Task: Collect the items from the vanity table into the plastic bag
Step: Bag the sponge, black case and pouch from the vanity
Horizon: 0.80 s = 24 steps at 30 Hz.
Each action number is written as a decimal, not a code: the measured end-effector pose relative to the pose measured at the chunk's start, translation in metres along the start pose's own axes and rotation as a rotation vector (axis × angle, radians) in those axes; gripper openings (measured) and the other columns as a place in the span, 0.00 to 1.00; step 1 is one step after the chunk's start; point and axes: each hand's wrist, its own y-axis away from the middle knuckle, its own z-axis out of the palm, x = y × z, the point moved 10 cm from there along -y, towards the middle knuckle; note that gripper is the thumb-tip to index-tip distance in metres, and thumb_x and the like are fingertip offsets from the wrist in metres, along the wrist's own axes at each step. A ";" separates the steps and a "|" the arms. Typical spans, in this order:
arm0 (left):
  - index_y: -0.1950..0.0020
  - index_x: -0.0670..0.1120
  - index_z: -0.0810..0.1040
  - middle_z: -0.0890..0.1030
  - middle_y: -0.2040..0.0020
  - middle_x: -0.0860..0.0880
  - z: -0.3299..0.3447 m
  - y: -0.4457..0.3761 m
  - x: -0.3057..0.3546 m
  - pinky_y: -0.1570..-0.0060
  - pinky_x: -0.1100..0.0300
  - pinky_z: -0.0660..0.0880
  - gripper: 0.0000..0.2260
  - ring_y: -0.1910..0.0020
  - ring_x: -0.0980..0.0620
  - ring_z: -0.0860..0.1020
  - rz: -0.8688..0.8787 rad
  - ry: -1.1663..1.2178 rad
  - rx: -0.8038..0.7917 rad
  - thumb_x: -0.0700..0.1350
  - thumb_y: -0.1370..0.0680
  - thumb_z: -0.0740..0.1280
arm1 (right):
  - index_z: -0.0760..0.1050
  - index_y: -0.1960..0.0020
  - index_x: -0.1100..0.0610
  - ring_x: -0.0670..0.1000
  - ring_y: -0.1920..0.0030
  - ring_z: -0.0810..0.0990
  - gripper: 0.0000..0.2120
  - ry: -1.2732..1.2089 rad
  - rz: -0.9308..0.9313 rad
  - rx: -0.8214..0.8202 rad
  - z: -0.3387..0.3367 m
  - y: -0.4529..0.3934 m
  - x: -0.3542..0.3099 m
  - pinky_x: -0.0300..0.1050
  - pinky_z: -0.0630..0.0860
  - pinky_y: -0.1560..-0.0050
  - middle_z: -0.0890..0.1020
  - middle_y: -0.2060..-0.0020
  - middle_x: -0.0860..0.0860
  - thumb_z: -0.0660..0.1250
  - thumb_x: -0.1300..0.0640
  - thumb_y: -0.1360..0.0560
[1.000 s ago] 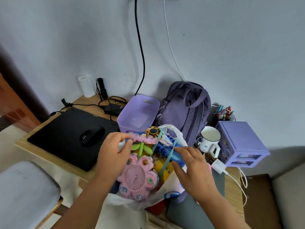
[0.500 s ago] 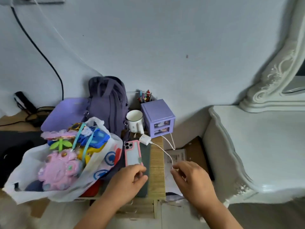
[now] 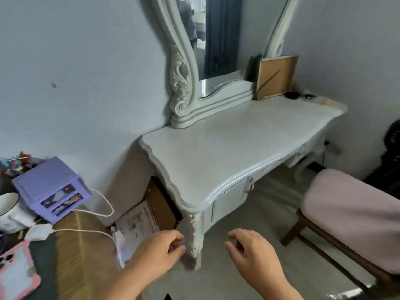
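While both hands hang low in front of the vanity table [image 3: 233, 148] and carry nothing, the scene runs from the desk clutter off to the left across to the stool on the right. Far left of the left hand, a pink-cased phone [image 3: 16, 271] lies flat on the desk, probably parked there to charge, since a white charger [image 3: 39, 232] and its cable [image 3: 95, 213] trail just beside it. Above those sit a white mug [image 3: 8, 207] and a small purple drawer box [image 3: 50, 189]. Between desk and vanity, just up and left of the left hand, a cardboard box [image 3: 161, 204] and a printed sheet [image 3: 135, 227] are wedged into the gap. The left hand [image 3: 159, 253] has its fingers loosely curled, empty, near the vanity's carved leg. The right hand [image 3: 251, 252], beside it, is likewise slack and empty. Up and away from both, the tabletop looks nearly bare; a framed board [image 3: 276, 76] leans at the back against the mirror [image 3: 207, 35], with a few small dark items [image 3: 292, 95] near the far corner. These seem the only collectables left. The plastic bag is out of view. A padded stool [image 3: 355, 217] stands right of the right hand.
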 end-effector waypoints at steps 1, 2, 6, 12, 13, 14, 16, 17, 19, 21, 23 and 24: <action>0.47 0.60 0.75 0.76 0.59 0.64 0.004 -0.009 0.013 0.62 0.73 0.71 0.09 0.59 0.68 0.75 0.029 -0.015 -0.017 0.57 0.26 0.64 | 0.75 0.47 0.49 0.46 0.54 0.75 0.10 0.004 0.031 0.011 -0.005 0.002 0.013 0.40 0.70 0.55 0.78 0.62 0.44 0.62 0.46 0.25; 0.46 0.59 0.75 0.76 0.58 0.64 0.009 -0.021 0.028 0.63 0.74 0.69 0.10 0.59 0.69 0.74 0.056 -0.027 -0.033 0.57 0.26 0.64 | 0.75 0.47 0.48 0.45 0.54 0.75 0.11 0.011 0.066 0.027 -0.012 0.003 0.027 0.39 0.69 0.55 0.77 0.62 0.44 0.62 0.46 0.25; 0.44 0.59 0.76 0.79 0.53 0.62 0.021 -0.067 0.079 0.55 0.71 0.71 0.11 0.56 0.67 0.76 0.146 -0.002 -0.069 0.56 0.26 0.64 | 0.75 0.45 0.48 0.44 0.55 0.74 0.11 0.027 0.162 0.076 -0.035 -0.010 0.073 0.37 0.68 0.55 0.75 0.63 0.42 0.62 0.46 0.25; 0.46 0.57 0.77 0.79 0.54 0.62 0.026 -0.166 0.146 0.52 0.66 0.74 0.09 0.56 0.64 0.77 0.242 0.049 -0.077 0.54 0.25 0.64 | 0.74 0.44 0.48 0.43 0.54 0.73 0.12 0.073 0.241 0.130 -0.079 -0.072 0.140 0.37 0.69 0.54 0.76 0.61 0.42 0.62 0.46 0.25; 0.46 0.57 0.77 0.78 0.54 0.63 0.027 -0.183 0.155 0.53 0.67 0.74 0.09 0.56 0.64 0.77 0.245 0.053 -0.082 0.54 0.24 0.64 | 0.74 0.44 0.48 0.43 0.54 0.73 0.13 0.083 0.248 0.120 -0.085 -0.085 0.151 0.36 0.69 0.54 0.75 0.61 0.42 0.62 0.45 0.25; 0.46 0.57 0.77 0.79 0.54 0.62 0.026 -0.204 0.165 0.54 0.67 0.74 0.08 0.56 0.63 0.77 0.253 0.057 -0.083 0.54 0.25 0.64 | 0.74 0.43 0.48 0.43 0.54 0.73 0.13 0.097 0.253 0.108 -0.092 -0.100 0.163 0.36 0.69 0.54 0.75 0.61 0.41 0.61 0.45 0.25; 0.48 0.56 0.77 0.79 0.54 0.61 0.022 -0.240 0.183 0.53 0.65 0.74 0.08 0.56 0.64 0.77 0.272 0.061 -0.082 0.54 0.25 0.64 | 0.73 0.43 0.47 0.43 0.53 0.72 0.12 0.116 0.271 0.091 -0.105 -0.129 0.183 0.36 0.69 0.53 0.75 0.60 0.41 0.60 0.45 0.25; 0.48 0.57 0.76 0.79 0.53 0.61 0.019 -0.260 0.193 0.53 0.65 0.74 0.08 0.55 0.64 0.77 0.280 0.067 -0.080 0.55 0.25 0.64 | 0.73 0.43 0.47 0.42 0.53 0.72 0.12 0.117 0.280 0.094 -0.113 -0.146 0.194 0.36 0.69 0.53 0.76 0.60 0.41 0.60 0.45 0.25; 0.45 0.57 0.76 0.78 0.52 0.62 0.015 -0.297 0.208 0.53 0.67 0.73 0.09 0.54 0.64 0.76 0.289 0.070 -0.079 0.55 0.24 0.63 | 0.73 0.43 0.46 0.42 0.53 0.72 0.12 0.119 0.301 0.103 -0.126 -0.174 0.215 0.35 0.70 0.53 0.76 0.59 0.42 0.60 0.44 0.24; 0.44 0.57 0.75 0.78 0.52 0.62 0.012 -0.326 0.221 0.52 0.67 0.73 0.10 0.54 0.64 0.76 0.301 0.071 -0.080 0.54 0.24 0.63 | 0.73 0.43 0.45 0.42 0.54 0.72 0.12 0.113 0.321 0.122 -0.138 -0.196 0.230 0.33 0.69 0.53 0.75 0.60 0.41 0.61 0.44 0.24; 0.44 0.57 0.76 0.78 0.51 0.62 0.011 -0.352 0.233 0.51 0.66 0.73 0.10 0.54 0.64 0.76 0.311 0.067 -0.091 0.54 0.24 0.63 | 0.73 0.42 0.45 0.41 0.55 0.72 0.13 0.104 0.348 0.131 -0.147 -0.215 0.246 0.32 0.69 0.54 0.74 0.61 0.40 0.61 0.44 0.24; 0.43 0.57 0.75 0.78 0.51 0.62 0.012 -0.363 0.239 0.50 0.65 0.73 0.10 0.54 0.64 0.76 0.318 0.065 -0.099 0.55 0.24 0.63 | 0.73 0.42 0.45 0.41 0.56 0.72 0.13 0.102 0.358 0.130 -0.150 -0.221 0.254 0.32 0.69 0.55 0.74 0.62 0.40 0.61 0.44 0.24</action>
